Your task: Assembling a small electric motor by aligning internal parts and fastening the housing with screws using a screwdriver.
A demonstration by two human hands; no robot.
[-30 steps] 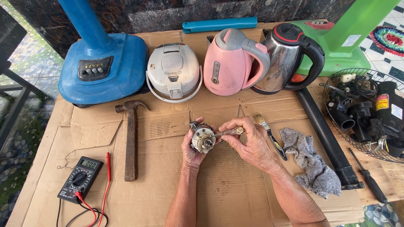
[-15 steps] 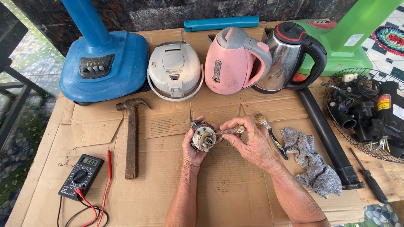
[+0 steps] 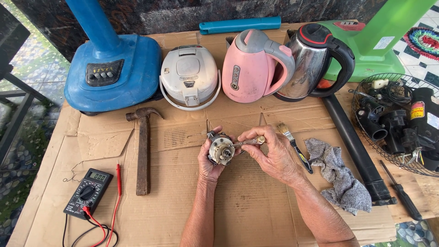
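My left hand (image 3: 208,164) grips a small round metal motor (image 3: 220,149) above the cardboard sheet (image 3: 256,206), its shaft end facing up towards me. My right hand (image 3: 273,153) holds a slim metal tool with a brass-coloured end (image 3: 250,142), its tip resting against the motor's side. Both hands meet near the middle of the cardboard.
A hammer (image 3: 142,146) and a multimeter with red and black leads (image 3: 88,192) lie at left. A paintbrush (image 3: 292,144), grey rag (image 3: 340,180), black tube (image 3: 354,153) and screwdriver (image 3: 402,196) lie at right. Behind stand a blue fan base (image 3: 114,73), rice cooker (image 3: 190,75), pink kettle (image 3: 251,64), steel kettle (image 3: 315,59), green fan base (image 3: 379,43), wire basket of parts (image 3: 402,121).
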